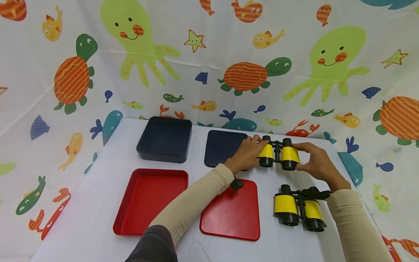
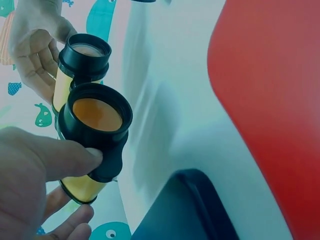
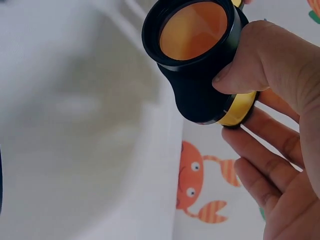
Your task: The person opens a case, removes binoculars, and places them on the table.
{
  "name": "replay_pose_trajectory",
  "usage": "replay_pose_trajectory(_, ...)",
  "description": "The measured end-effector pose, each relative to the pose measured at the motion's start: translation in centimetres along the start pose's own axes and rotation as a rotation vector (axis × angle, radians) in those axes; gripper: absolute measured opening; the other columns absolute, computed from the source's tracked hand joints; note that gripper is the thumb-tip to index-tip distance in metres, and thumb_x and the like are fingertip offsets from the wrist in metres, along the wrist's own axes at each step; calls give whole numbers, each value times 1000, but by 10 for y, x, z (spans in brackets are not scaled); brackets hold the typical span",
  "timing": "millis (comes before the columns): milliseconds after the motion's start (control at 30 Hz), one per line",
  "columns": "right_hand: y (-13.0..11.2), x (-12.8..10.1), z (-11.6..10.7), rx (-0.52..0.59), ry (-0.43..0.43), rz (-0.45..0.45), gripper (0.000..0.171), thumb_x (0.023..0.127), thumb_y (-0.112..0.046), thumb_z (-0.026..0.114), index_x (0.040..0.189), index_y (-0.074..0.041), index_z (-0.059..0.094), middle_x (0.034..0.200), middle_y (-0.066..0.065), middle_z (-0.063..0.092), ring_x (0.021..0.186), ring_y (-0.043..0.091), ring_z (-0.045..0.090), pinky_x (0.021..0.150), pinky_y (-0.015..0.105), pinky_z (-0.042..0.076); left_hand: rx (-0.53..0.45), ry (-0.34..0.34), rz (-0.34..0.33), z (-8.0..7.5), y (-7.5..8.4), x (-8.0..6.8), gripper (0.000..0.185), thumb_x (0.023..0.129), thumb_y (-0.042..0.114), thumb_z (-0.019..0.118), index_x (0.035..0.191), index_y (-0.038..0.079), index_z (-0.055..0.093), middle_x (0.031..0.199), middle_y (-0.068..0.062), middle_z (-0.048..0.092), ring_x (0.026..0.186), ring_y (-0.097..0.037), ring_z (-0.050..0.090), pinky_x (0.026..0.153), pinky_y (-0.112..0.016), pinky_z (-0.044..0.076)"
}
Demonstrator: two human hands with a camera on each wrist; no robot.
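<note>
Between both hands is a pair of yellow and black binoculars (image 1: 290, 154) at the back right of the table. The left hand (image 1: 246, 153) grips its left barrel, and in the left wrist view the thumb presses on the black housing below an amber lens. The right hand (image 1: 315, 160) pinches the right barrel; the right wrist view shows its thumb (image 3: 250, 65) on the black part, with fingers curled around the yellow side. A second pair of yellow and black binoculars (image 1: 285, 204) lies nearer, beside the right forearm, with a black strap-like piece on it.
A dark blue box (image 1: 163, 158) stands at the back left, with a red box (image 1: 126, 214) in front. A dark blue lid (image 1: 216, 147) and a red lid (image 1: 230, 223) lie right of them. A small dark object (image 1: 237, 184) shows beside the left sleeve. A patterned cloth hangs behind.
</note>
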State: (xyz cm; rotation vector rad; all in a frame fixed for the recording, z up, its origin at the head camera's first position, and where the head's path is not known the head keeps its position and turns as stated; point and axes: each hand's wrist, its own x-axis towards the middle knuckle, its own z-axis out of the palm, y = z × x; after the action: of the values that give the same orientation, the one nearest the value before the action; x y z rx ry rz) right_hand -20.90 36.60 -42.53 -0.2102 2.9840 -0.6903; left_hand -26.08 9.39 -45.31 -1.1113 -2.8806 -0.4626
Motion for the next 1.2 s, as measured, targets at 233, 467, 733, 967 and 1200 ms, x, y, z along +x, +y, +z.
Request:
replay_pose_trajectory(233,10,1,-1,0,-17,51,86,82,-2,86,157,-4,46,155,29,52,145,54,42,117,78,32,16,2,-1,8,8,9,73,100,26,75,164,20,42,155,-5,50,138,-24,51,118,-36,43)
replay_pose_trajectory(467,21,0,0,16,-39,77,85,83,-1,85,158,-3,44,155,32,50,144,56,40,115,80,30,16,-6,2,15,14,14,71,101,26,75,164,19,43,153,-5,51,135,-24,52,114,-34,44)
replay_pose_trajectory(733,28,1,4,19,-49,103,82,84,0,82,157,-2,44,155,32,51,143,56,41,114,78,34,15,-4,15,24,17,18,70,100,27,75,162,19,45,152,-5,53,132,-23,53,110,-32,46)
replay_pose_trajectory(967,32,2,6,23,-75,119,79,87,-3,82,157,-2,44,156,33,49,144,57,40,114,79,34,13,-8,7,30,18,20,70,100,27,76,162,20,45,151,-4,53,131,-23,54,109,-33,46)
replay_pose_trajectory(1200,36,4,6,20,-94,142,78,88,-5,81,157,-1,44,156,35,48,144,57,41,114,78,36,10,-30,3,28,22,22,69,101,25,74,163,20,44,151,-3,53,130,-22,53,109,-33,45)
